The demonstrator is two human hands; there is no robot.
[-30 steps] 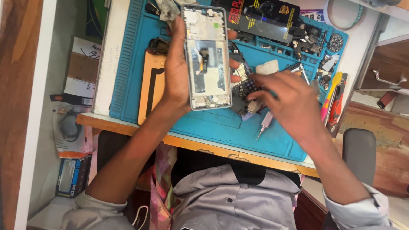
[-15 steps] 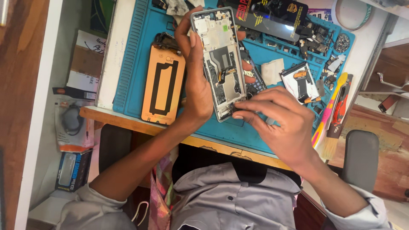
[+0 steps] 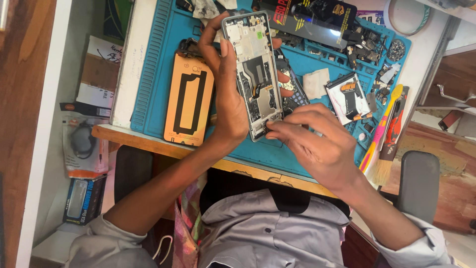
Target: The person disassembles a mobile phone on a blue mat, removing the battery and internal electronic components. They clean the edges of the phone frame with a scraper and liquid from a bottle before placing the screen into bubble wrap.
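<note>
My left hand point(image 3: 229, 94) grips an opened phone frame point(image 3: 253, 69) by its long edges and holds it upright above the blue work mat point(image 3: 158, 64), its bare inner boards facing me. My right hand point(image 3: 317, 144) has its fingers pinched together at the frame's lower end, touching a small part there; what it pinches is too small to tell. To the left of my left hand a copper-coloured screen panel point(image 3: 189, 99) lies flat on the mat. A phone battery point(image 3: 350, 98) lies to the right of my right hand.
Small parts, screws and a white cloth piece point(image 3: 316, 82) litter the mat's right side. A dark packet point(image 3: 312, 20) lies at the far edge. A yellow-handled brush point(image 3: 381, 130) and a red tool point(image 3: 394, 124) lie at the right. Boxes point(image 3: 82, 198) sit on the left shelf.
The phone frame has been tilted and moved slightly left in my left hand. My right hand rose from the mat to the frame's lower end. The battery became visible.
</note>
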